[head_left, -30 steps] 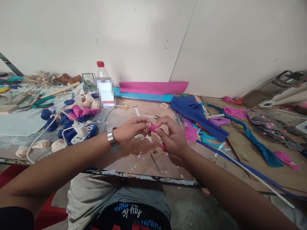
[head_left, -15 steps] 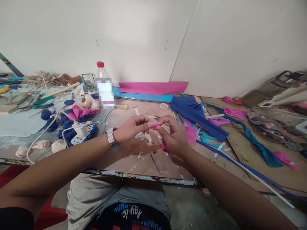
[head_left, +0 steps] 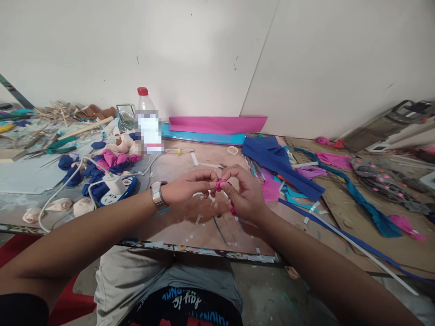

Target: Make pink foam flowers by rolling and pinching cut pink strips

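A small twisted strip of magenta material [head_left: 220, 184], fabric or paper, is between my two hands over the middle of the table. My left hand [head_left: 188, 188], with a watch on the wrist, pinches its near-left end between thumb and forefinger. Closed on the other side of it is my right hand [head_left: 247, 192], thumb pressed against the bunched part. The strip's loose tail hangs under the right palm, partly hidden. Just behind the fingertips lies a pointed metal tool [head_left: 222, 166], mostly covered by the hands.
Left are rolled blue and pink pieces [head_left: 110, 158], a power strip [head_left: 119, 189] with a white cable, and a red-capped bottle [head_left: 146, 102]. Blue cloth-like sheets [head_left: 272, 154] and cardboard [head_left: 343, 213] lie right. A pink sheet [head_left: 217, 124] leans at the wall.
My left hand has moved slightly right, its fingertips now against the magenta strip. The strip looks more bunched, and the right fingers have shifted a little around it.
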`<state>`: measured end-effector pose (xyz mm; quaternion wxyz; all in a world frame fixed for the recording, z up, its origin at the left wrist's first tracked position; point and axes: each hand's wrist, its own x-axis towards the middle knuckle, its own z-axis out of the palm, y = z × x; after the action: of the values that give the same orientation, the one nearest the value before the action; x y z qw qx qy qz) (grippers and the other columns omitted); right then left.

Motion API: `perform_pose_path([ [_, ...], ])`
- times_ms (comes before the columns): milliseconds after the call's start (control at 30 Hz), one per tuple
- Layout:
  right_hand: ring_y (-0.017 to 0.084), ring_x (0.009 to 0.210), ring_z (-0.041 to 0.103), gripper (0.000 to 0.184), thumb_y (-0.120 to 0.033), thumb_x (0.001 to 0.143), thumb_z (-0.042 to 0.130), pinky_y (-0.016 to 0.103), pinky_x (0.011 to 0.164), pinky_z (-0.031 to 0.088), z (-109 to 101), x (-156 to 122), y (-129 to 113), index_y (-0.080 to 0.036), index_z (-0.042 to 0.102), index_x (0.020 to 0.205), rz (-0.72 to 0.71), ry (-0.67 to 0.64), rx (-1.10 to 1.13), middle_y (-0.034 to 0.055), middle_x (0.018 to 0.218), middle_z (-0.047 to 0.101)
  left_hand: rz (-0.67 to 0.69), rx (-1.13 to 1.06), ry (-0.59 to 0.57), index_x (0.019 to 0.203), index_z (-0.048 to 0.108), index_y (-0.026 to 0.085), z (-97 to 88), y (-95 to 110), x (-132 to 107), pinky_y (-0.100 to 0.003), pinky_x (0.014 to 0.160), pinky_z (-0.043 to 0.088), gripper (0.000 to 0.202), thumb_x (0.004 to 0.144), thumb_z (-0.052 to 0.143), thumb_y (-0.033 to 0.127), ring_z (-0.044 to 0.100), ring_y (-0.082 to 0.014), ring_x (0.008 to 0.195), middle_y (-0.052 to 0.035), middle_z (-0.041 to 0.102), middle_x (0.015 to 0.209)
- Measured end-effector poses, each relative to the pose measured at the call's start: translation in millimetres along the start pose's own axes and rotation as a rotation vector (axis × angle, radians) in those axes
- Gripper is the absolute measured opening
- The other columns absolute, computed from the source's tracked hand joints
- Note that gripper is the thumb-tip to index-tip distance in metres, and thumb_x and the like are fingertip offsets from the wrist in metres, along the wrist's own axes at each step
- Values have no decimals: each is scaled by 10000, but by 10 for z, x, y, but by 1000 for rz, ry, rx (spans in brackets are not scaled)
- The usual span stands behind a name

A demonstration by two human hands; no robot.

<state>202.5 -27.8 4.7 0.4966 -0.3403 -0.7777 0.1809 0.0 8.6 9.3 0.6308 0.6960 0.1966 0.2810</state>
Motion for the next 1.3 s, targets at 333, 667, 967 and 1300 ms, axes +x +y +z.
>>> perform_pose_path([
  [333, 187, 775, 595, 155, -363, 992, 615, 338, 739, 440, -60, 28, 31, -229, 611, 914, -96, -60, -262, 20, 826, 662, 241, 348, 244, 962, 670, 158, -1, -70, -18, -294, 798, 479, 274, 965, 618, 426, 605, -161, 874, -68, 666, 956],
  [667, 202, 790, 621, 142, -346, 957, 685, 354, 759, 453, -61, 50, 36, -230, 651, 883, -142, -31, -324, 22, 796, 698, 246, 339, 285, 966, 688, 151, 17, -62, -24, -295, 798, 485, 268, 957, 635, 413, 616, -158, 865, -76, 691, 973],
  [967, 203, 752, 642, 147, -350, 900, 763, 362, 752, 459, -46, 53, 43, -250, 672, 844, -179, 36, -275, 8, 775, 732, 262, 362, 261, 916, 727, 149, -1, -59, -20, -312, 797, 502, 284, 951, 648, 420, 642, -171, 857, -89, 714, 936],
  [1300, 221, 823, 662, 117, -356, 898, 761, 370, 752, 494, -74, 54, 19, -251, 710, 907, -110, 33, -308, 33, 852, 748, 264, 397, 327, 964, 739, 161, 4, -84, -10, -317, 847, 502, 294, 975, 614, 427, 648, -179, 904, -93, 718, 979],
])
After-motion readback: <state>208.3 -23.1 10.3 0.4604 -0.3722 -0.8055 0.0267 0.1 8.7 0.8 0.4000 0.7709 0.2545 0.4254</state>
